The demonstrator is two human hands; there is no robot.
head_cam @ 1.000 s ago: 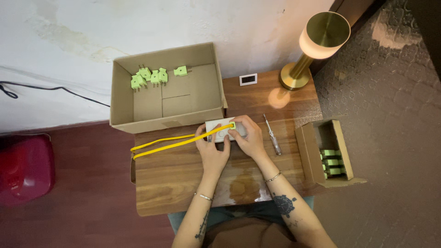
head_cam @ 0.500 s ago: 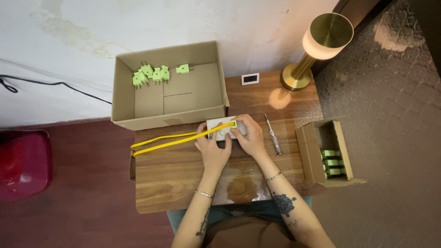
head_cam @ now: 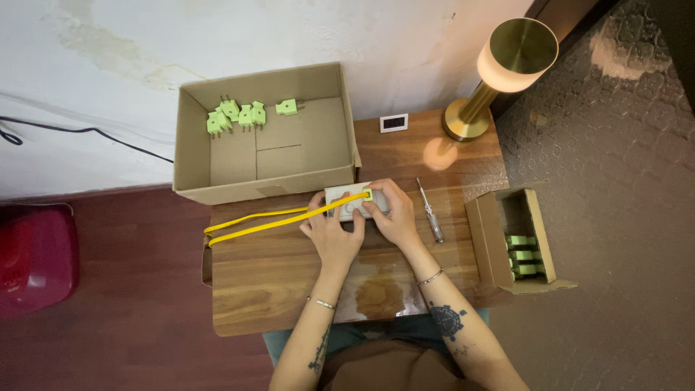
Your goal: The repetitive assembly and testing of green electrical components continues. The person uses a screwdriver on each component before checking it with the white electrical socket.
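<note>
Wooden table [head_cam: 289,289], centre of view, bearing all items below. Large open cardboard box [head_cam: 190,156] at 11 o'clock on the table's far edge, holding a cluster of light green plugs [head_cam: 239,116] against its far wall. Brass table lamp [head_cam: 507,65], lit, at 1 o'clock. Small open cardboard box [head_cam: 481,239] at 3 o'clock, overhanging the table's right edge, with green plugs [head_cam: 523,255] stacked inside. Left hand [head_cam: 334,235] at centre, fingers bent over the near left side of a white rectangular socket block [head_cam: 346,195], gripping it. Right hand [head_cam: 391,213] just beside, closed on the block's right end, fingertips at a green plug [head_cam: 368,194] seated in the block. Yellow cable [head_cam: 253,223], two strands, running from the green plug toward 9 o'clock, looping at the table's left edge. Screwdriver [head_cam: 431,213], clear handle, lying untouched just right of the right hand. Small white digital display [head_cam: 394,123] at 12 o'clock, standing near the wall.
</note>
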